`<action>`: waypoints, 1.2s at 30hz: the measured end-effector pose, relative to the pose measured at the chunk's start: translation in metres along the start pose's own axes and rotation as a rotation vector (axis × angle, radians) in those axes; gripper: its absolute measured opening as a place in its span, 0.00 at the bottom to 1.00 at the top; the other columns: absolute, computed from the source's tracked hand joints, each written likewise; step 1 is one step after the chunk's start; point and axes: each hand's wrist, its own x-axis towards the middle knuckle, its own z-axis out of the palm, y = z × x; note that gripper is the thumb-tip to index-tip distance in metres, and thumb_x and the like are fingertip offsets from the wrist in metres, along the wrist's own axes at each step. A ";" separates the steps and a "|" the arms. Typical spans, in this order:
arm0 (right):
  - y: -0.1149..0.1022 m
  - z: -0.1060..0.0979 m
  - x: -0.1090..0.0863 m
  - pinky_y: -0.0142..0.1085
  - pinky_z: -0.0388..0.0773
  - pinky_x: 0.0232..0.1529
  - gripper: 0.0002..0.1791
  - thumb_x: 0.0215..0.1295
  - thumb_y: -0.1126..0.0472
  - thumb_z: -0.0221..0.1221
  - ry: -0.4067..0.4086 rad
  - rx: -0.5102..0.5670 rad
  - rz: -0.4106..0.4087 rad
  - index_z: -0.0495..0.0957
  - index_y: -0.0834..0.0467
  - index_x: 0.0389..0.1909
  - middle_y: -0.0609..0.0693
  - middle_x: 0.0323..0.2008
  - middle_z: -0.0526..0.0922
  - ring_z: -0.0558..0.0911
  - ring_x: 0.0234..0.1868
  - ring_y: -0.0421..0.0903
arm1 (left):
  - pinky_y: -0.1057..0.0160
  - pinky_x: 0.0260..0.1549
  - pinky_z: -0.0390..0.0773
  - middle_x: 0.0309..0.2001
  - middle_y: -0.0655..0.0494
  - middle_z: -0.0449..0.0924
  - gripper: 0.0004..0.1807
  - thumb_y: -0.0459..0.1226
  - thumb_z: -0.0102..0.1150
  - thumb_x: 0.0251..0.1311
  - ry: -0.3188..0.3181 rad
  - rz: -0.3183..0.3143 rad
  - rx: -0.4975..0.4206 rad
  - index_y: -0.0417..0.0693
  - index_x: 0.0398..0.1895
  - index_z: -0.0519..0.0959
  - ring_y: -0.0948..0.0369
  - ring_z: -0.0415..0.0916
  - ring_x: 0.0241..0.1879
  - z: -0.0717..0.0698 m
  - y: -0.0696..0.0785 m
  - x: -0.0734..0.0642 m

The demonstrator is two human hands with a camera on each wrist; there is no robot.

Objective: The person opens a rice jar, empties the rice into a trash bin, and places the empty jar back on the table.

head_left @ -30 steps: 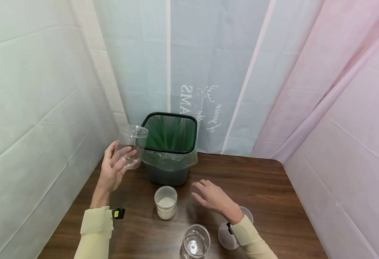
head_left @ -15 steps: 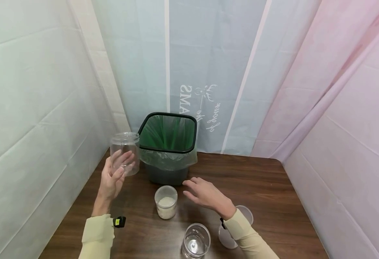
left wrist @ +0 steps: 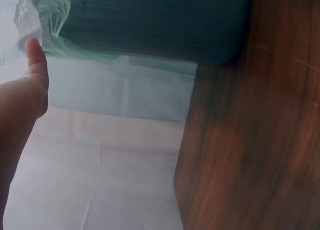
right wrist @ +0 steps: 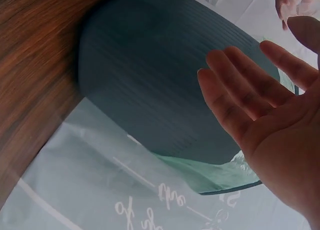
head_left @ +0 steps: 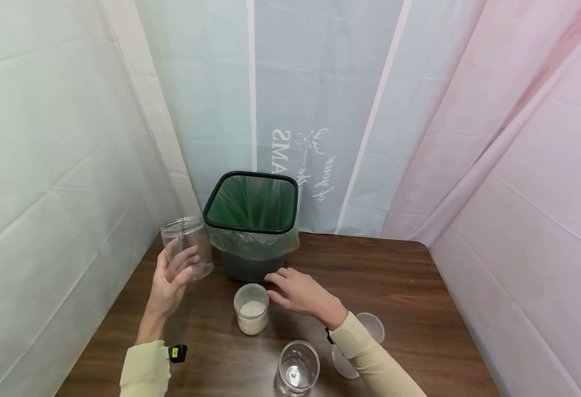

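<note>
Head view: nearest on the worktop (head_left: 380, 275) stands one clear jar (head_left: 297, 366), upright; whether it contains something, I cannot tell. To the right of it lie pale round discs (head_left: 371, 326), partly covered by the right sleeve (head_left: 370, 355). A little farther stands a cup (head_left: 252, 311) with white contents. The right hand (head_left: 297, 292) is at its right side, fingers extended, gripping nothing; whether it touches the cup is not clear. At left, the left hand (head_left: 168, 278) has fingers and thumb around a second jar (head_left: 188, 251), above the worktop, its mouth leaning left, near the bin (head_left: 251, 267). This jar should be light and rather stiff, but the smooth wall may slip, so the middle of the wall seems the best hold. The bin, with its liner (head_left: 251, 246), stands farthest. Counted: two clear jars, one cup, two discs, one bin.
</note>
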 end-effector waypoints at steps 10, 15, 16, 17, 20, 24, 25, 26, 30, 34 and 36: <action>-0.003 0.006 0.012 0.35 0.81 0.39 0.20 0.72 0.47 0.54 -0.013 -0.012 -0.033 0.76 0.52 0.59 0.48 0.48 0.80 0.79 0.44 0.42 | 0.72 0.59 0.73 0.64 0.46 0.63 0.53 0.16 0.55 0.56 0.096 -0.175 0.275 0.49 0.77 0.36 0.63 0.70 0.62 -0.006 -0.001 -0.015; -0.004 0.009 0.014 0.36 0.81 0.42 0.22 0.72 0.45 0.54 -0.040 -0.013 -0.026 0.75 0.52 0.60 0.48 0.50 0.80 0.79 0.46 0.43 | 0.77 0.58 0.71 0.62 0.48 0.60 0.57 0.18 0.61 0.53 0.129 -0.267 0.437 0.47 0.77 0.36 0.70 0.68 0.61 -0.008 -0.005 -0.020; -0.004 0.009 0.015 0.36 0.81 0.42 0.22 0.72 0.45 0.53 -0.050 -0.012 -0.022 0.74 0.51 0.60 0.48 0.50 0.80 0.78 0.46 0.43 | 0.78 0.56 0.71 0.62 0.47 0.60 0.56 0.19 0.62 0.53 0.133 -0.286 0.481 0.47 0.77 0.36 0.72 0.68 0.60 -0.008 -0.006 -0.022; -0.004 0.009 0.015 0.36 0.81 0.43 0.22 0.72 0.45 0.53 -0.058 -0.010 -0.019 0.74 0.51 0.61 0.48 0.50 0.79 0.78 0.47 0.43 | 0.79 0.55 0.71 0.63 0.44 0.61 0.56 0.20 0.64 0.53 0.133 -0.306 0.530 0.46 0.76 0.37 0.74 0.68 0.59 -0.009 -0.006 -0.023; -0.005 0.009 0.016 0.36 0.81 0.44 0.23 0.72 0.45 0.53 -0.074 -0.006 -0.018 0.74 0.51 0.61 0.48 0.51 0.79 0.78 0.47 0.44 | 0.80 0.51 0.70 0.64 0.41 0.63 0.56 0.27 0.68 0.54 0.142 -0.406 0.669 0.48 0.75 0.38 0.67 0.68 0.60 -0.010 -0.006 -0.027; -0.006 0.011 0.018 0.37 0.81 0.45 0.23 0.72 0.45 0.54 -0.080 0.001 -0.026 0.74 0.52 0.62 0.48 0.51 0.79 0.78 0.48 0.44 | 0.69 0.55 0.67 0.63 0.38 0.65 0.57 0.36 0.73 0.52 0.152 -0.533 0.798 0.50 0.74 0.39 0.51 0.65 0.62 -0.013 -0.009 -0.030; -0.007 0.011 0.018 0.37 0.81 0.45 0.23 0.72 0.45 0.54 -0.081 0.003 -0.027 0.74 0.51 0.62 0.48 0.51 0.79 0.78 0.48 0.44 | 0.64 0.58 0.66 0.62 0.39 0.65 0.57 0.37 0.74 0.51 0.152 -0.550 0.810 0.50 0.73 0.39 0.49 0.63 0.63 -0.014 -0.011 -0.031; -0.007 0.012 0.018 0.37 0.81 0.46 0.23 0.72 0.45 0.54 -0.083 0.005 -0.027 0.74 0.51 0.62 0.48 0.51 0.79 0.78 0.48 0.44 | 0.59 0.59 0.64 0.62 0.39 0.65 0.58 0.38 0.74 0.51 0.148 -0.563 0.825 0.50 0.73 0.40 0.49 0.63 0.64 -0.015 -0.012 -0.032; -0.008 0.014 0.020 0.37 0.81 0.45 0.24 0.71 0.44 0.54 -0.086 0.005 -0.031 0.73 0.51 0.62 0.49 0.52 0.79 0.78 0.49 0.44 | 0.51 0.62 0.60 0.64 0.38 0.64 0.57 0.36 0.76 0.48 0.112 -0.566 0.855 0.44 0.72 0.41 0.48 0.61 0.65 -0.018 -0.020 -0.036; -0.009 0.019 0.021 0.36 0.80 0.44 0.26 0.70 0.42 0.54 -0.099 0.017 -0.042 0.72 0.50 0.63 0.49 0.54 0.78 0.77 0.49 0.45 | 0.65 0.54 0.69 0.66 0.37 0.63 0.55 0.33 0.75 0.48 0.090 -0.572 0.860 0.40 0.69 0.43 0.47 0.64 0.62 -0.020 -0.027 -0.041; -0.010 0.022 0.021 0.37 0.81 0.44 0.27 0.70 0.40 0.54 -0.113 0.024 -0.041 0.71 0.49 0.64 0.49 0.55 0.77 0.76 0.50 0.45 | 0.67 0.50 0.72 0.64 0.36 0.64 0.54 0.32 0.75 0.48 0.086 -0.580 0.860 0.39 0.68 0.44 0.47 0.66 0.61 -0.021 -0.031 -0.042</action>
